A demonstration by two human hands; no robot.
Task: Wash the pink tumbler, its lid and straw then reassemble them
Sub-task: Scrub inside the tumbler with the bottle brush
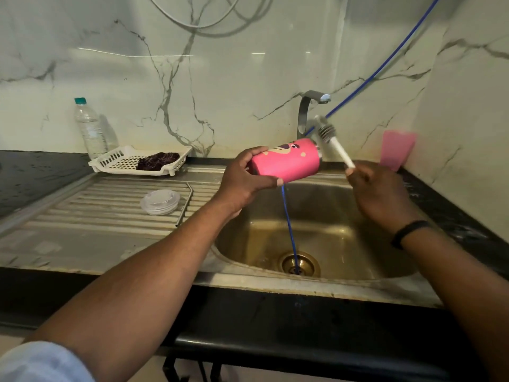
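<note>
Pink tumbler (pixel 286 160) held on its side above the sink (pixel 316 279), open mouth turned toward the tap.

Nearest: two bare forearms reaching in over the dark front edge of the bench (pixel 38 175), a light sleeve (pixel 41 362) at the lower left, a black band (pixel 410 231) on the right wrist.

Left hand (pixel 245 180) wrapped round the base end of the tumbler, thumb underneath, fingers over the top. Right hand (pixel 377 191) gripping the white handle of a bottle brush (pixel 334 146), bristle head just at the tumbler's mouth, touching or barely outside; hard to say which.

Below, steel basin with a brass drain (pixel 298 264). Thin blue hose (pixel 289 224) running down from behind the tumbler into that drain, and up past the tap toward the upper right.

To the left, on the ribbed draining board (pixel 110 216): clear lid (pixel 160 202) lying flat, bent metal straw (pixel 185 202) just beside it on its right.

Farther back: white slotted tray (pixel 118 161) holding a dark cloth (pixel 157 161), clear plastic water bottle (pixel 89 128) with a green cap standing behind the tray. Steel tap (pixel 309 111) behind the sink. Pink cup (pixel 397 148) standing at the right, near the wall. Marble-patterned wall (pixel 220 78) behind everything, grey cables hanging at the top.
</note>
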